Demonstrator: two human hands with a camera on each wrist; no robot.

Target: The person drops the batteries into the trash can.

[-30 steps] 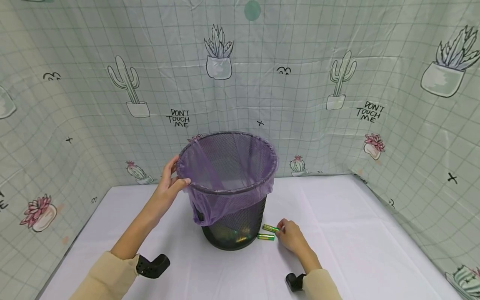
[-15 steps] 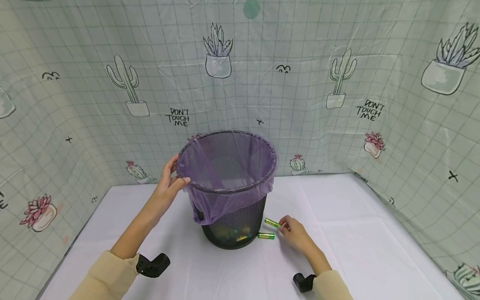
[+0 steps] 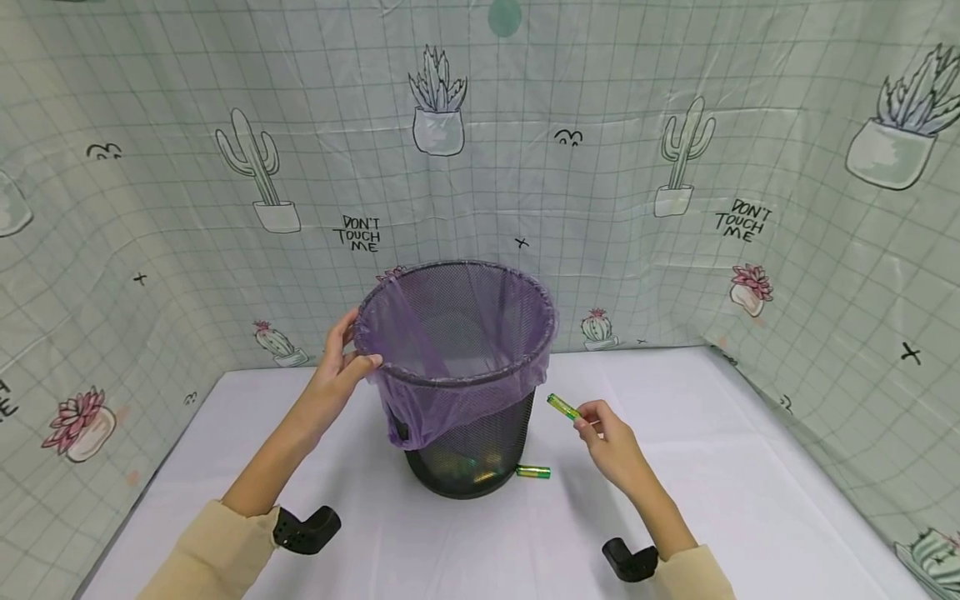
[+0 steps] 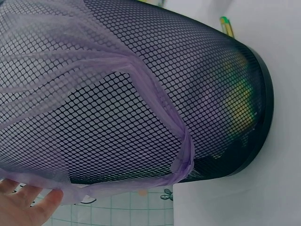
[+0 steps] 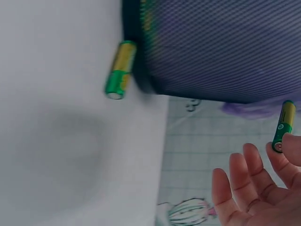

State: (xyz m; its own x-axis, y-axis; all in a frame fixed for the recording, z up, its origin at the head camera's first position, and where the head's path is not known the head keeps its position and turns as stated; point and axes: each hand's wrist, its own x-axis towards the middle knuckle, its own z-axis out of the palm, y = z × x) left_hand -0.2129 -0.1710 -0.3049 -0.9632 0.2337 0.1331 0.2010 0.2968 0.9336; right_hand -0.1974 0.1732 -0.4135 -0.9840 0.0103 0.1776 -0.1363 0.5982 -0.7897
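A black mesh wastebasket (image 3: 480, 442) lined with a purple bin bag (image 3: 442, 417) stands upright on the white table. My left hand (image 3: 337, 367) grips its rim on the left side, thumb over the front of the rim. To the right of the basket my right hand (image 3: 611, 437) pinches a green and gold battery (image 3: 562, 407) by one end, between thumb and forefinger, raised above the table. In the right wrist view the other fingers (image 5: 251, 176) are spread apart from the battery. A second battery (image 3: 533, 472) lies at the basket's foot, on its right.
Through the mesh, green and gold shapes (image 4: 241, 106) show at the bottom of the basket. A grid-patterned cloth (image 3: 480, 192) with cactus drawings hangs behind and at both sides of the table (image 3: 675, 467).
My right hand has lifted the battery from the table and carried it up, slightly to the right. The left hand keeps its grip on the rim; the second battery has not moved.
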